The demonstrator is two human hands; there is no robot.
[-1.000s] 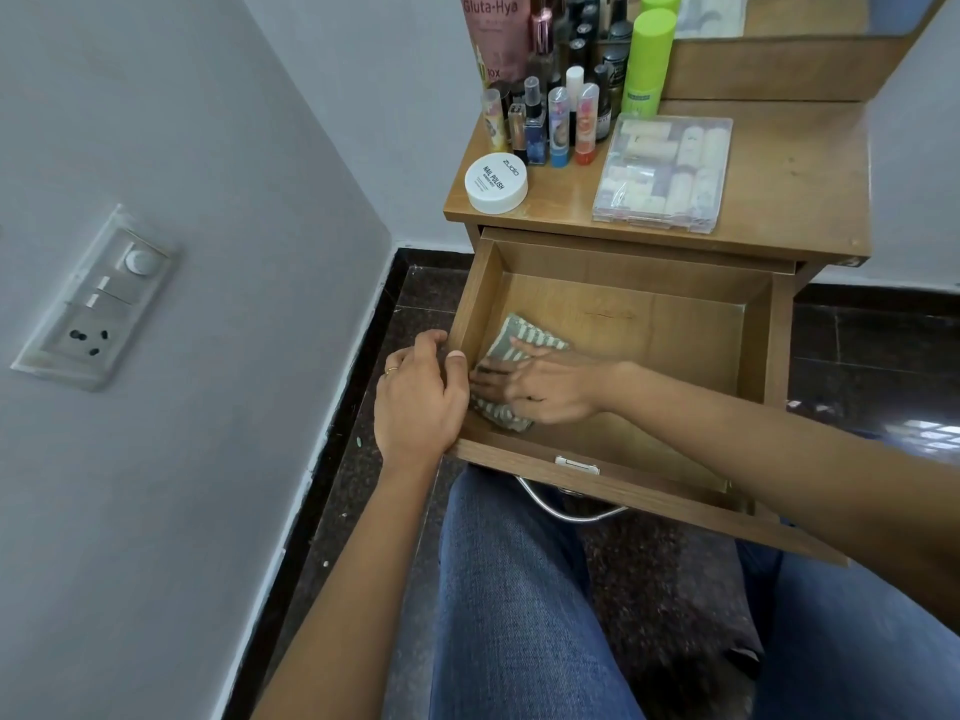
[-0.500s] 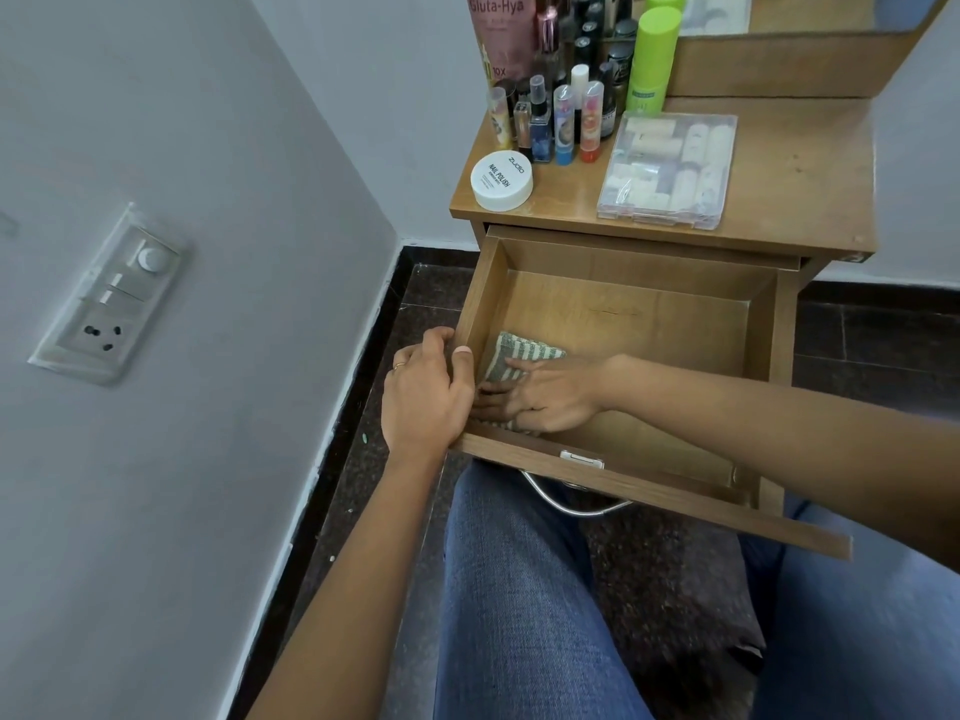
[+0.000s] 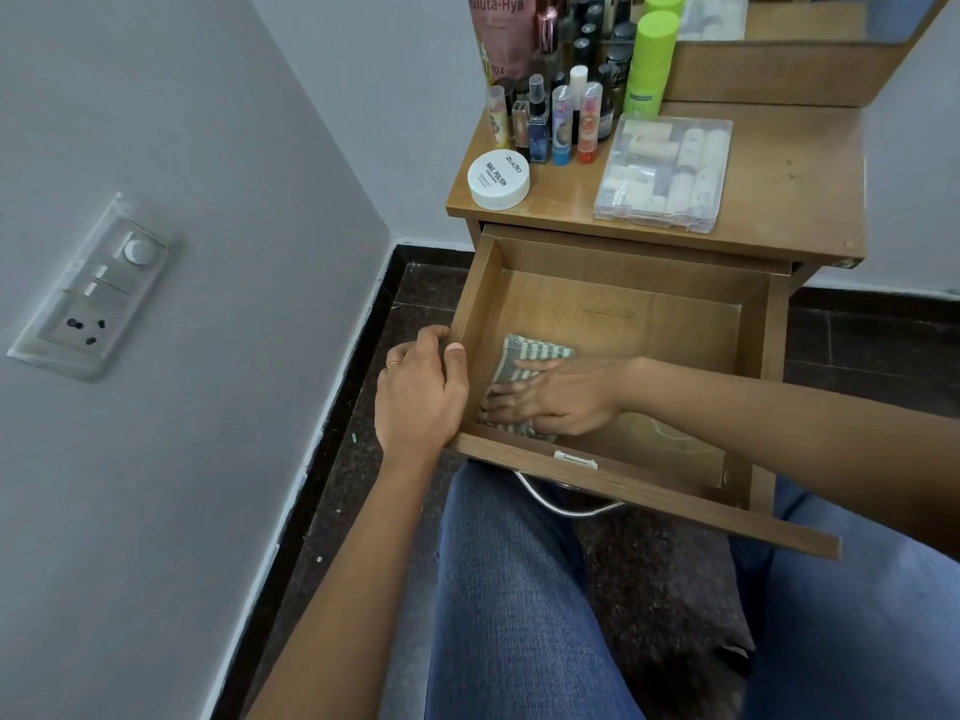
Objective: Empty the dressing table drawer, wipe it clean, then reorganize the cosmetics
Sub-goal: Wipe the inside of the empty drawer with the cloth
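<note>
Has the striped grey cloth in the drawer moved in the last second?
Barely: the striped grey cloth stays in the wooden drawer's front left corner under the right hand.

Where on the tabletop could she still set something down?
The tabletop is bare on its right side, between the clear box and the right edge. A thin strip is free along the front, between the white tin and the box. The back left corner is crowded with bottles.
</note>
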